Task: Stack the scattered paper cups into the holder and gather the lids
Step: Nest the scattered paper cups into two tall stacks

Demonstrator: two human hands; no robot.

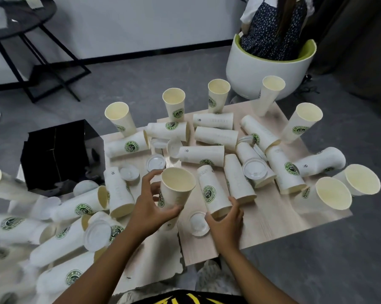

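Note:
Several white paper cups with green logos lie and stand scattered on a pale wooden table (272,218). My left hand (150,205) grips an upright cup (177,187) near the table's middle, its mouth facing up. My right hand (225,218) grips the rim end of a cup lying on its side (211,194), just right of the upright one. A white lid (198,223) lies flat between my hands. More lids (155,163) (254,171) rest among the cups. A black box-shaped holder (55,156) stands at the table's left edge.
A person sits in a round white and green chair (266,69) beyond the table's far right corner. A black round table (20,23) stands at the back left. Grey floor surrounds the table. Cups at the left look warped in this view.

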